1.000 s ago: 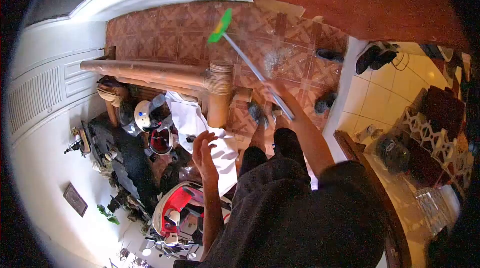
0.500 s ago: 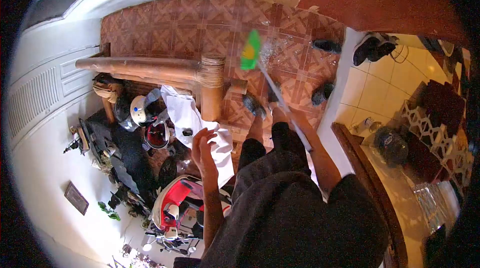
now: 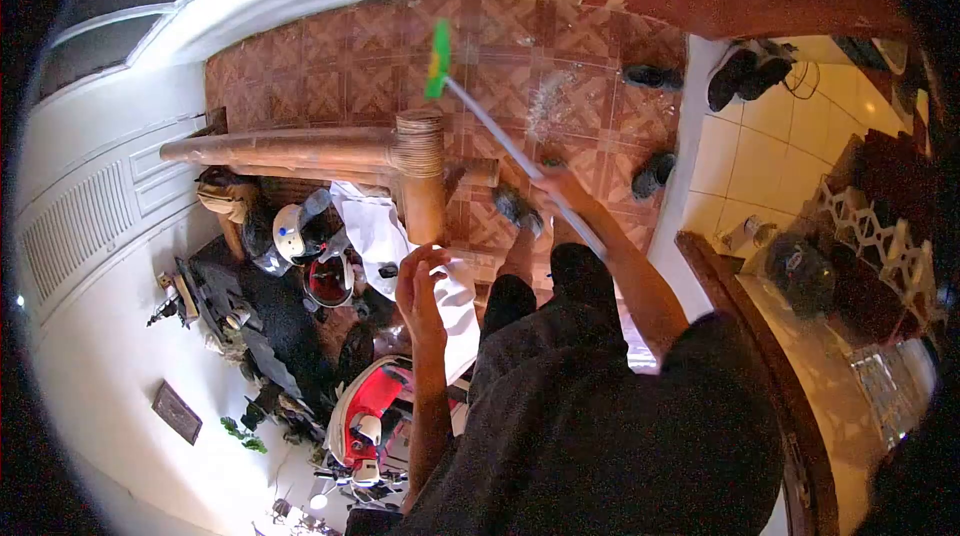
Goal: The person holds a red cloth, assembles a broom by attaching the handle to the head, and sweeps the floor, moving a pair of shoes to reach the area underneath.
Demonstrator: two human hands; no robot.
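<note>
My right hand [image 3: 562, 192] is closed around the pale stick of a broom [image 3: 490, 125], out in front of my legs. The broom's green head [image 3: 438, 58], with a yellow patch, is over the tiled floor to the left, slightly blurred. Its handle slants back along my right forearm. My left hand [image 3: 422, 288] is raised at my left side with loosely bent fingers apart and nothing in them. Beneath it hangs a white cloth [image 3: 376, 227] beside a bamboo-like post [image 3: 424, 201]. Pale debris [image 3: 547, 106] lies scattered on the tiles, right of the broom head.
Left of me are a thick horizontal pole [image 3: 290, 149], a white helmet [image 3: 290, 232], a red helmet [image 3: 329, 281] and a red motorcycle [image 3: 378, 401]. Dark footwear [image 3: 652, 76] lies ahead to the right. A wooden door frame [image 3: 760, 366] and yellowish tiles [image 3: 765, 141] are on the right.
The broom head has swung left and away from me, leaving the debris to its right. My right hand has moved forward with the stick. My left hand remains raised.
</note>
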